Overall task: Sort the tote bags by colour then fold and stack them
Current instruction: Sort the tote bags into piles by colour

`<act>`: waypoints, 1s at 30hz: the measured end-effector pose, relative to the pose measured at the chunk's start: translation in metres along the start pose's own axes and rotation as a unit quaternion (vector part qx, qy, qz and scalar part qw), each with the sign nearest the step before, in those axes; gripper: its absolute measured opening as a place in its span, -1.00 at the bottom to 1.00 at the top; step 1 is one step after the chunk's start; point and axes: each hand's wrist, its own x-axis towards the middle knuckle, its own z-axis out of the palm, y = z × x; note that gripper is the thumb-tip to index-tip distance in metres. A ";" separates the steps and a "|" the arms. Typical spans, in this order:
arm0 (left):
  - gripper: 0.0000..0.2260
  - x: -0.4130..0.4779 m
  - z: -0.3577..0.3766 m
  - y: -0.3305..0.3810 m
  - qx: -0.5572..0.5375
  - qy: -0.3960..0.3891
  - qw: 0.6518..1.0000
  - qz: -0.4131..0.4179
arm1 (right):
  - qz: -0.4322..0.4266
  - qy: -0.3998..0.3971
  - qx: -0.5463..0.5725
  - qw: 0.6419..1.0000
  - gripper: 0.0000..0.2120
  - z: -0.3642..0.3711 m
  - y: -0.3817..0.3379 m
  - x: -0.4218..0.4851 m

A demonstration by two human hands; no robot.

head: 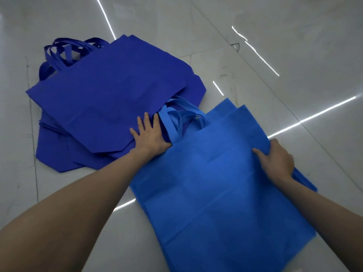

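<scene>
**Fingers flat on dark blue, clamped on light blue: sort not yet clean**

Fingers (146,119) of the left hand (150,134) lie straight and fanned, palm down on the near edge of the dark blue pile (110,85). They hold nothing and only press. On the right hand (275,160) the fingers (259,154) are curled over the cloth. They grip the side edge of the light blue tote bags (216,203), which lie just right of the dark blue pile and nearer to me.

Obs.: the light blue handles (174,118) run toward the dark blue pile and slip under its near right corner, touching it beside the left hand. The dark blue handles (64,52) stick out at the pile's far left side. Both groups lie flat on the pale glossy floor (196,26) that surrounds the pile. Neither group is folded.

Reading: I take the flat left hand as an anchor. It pins the dark blue pile so it does not drag while the caught handles are drawn clear. The right hand's edge grip would supply that pull. The colours look separated except for this overlap. At least two light blue layers show at the edge nearest the pile, but I cannot tell the full count.

Writing: none legible. No print, logo or tag shows on either colour.
</scene>
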 end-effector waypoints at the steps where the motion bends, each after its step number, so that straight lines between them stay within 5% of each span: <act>1: 0.02 0.000 0.001 0.001 0.016 -0.009 1.000 -0.005 | -0.003 -0.002 0.006 1.000 -0.67 0.001 0.001 0.001; 5: 0.01 0.000 0.006 0.009 0.046 -0.010 0.999 -0.011 | -0.001 -0.014 0.010 1.000 -0.66 0.003 0.005 0.006; 13: -0.37 0.007 -0.012 -0.018 0.077 0.089 0.993 -0.027 | -0.004 0.032 -0.082 0.996 -0.72 -0.015 0.022 0.040; 21: -0.22 -0.001 -0.014 -0.047 0.100 0.050 0.992 -0.061 | 0.107 0.029 -0.191 0.975 -0.50 -0.041 0.049 0.073; 23: -0.18 -0.001 -0.012 -0.042 0.112 0.049 0.991 -0.048 | 0.040 0.029 -0.177 0.983 -0.43 -0.028 0.017 0.064; 26: -0.11 -0.001 -0.008 -0.032 0.152 0.051 0.987 0.006 | -0.196 0.010 -0.099 0.976 -0.46 0.005 -0.063 0.022; 30: -0.06 0.002 -0.003 -0.028 0.167 0.014 0.986 0.012 | -0.356 -0.148 -0.108 0.916 -0.26 0.043 -0.154 -0.048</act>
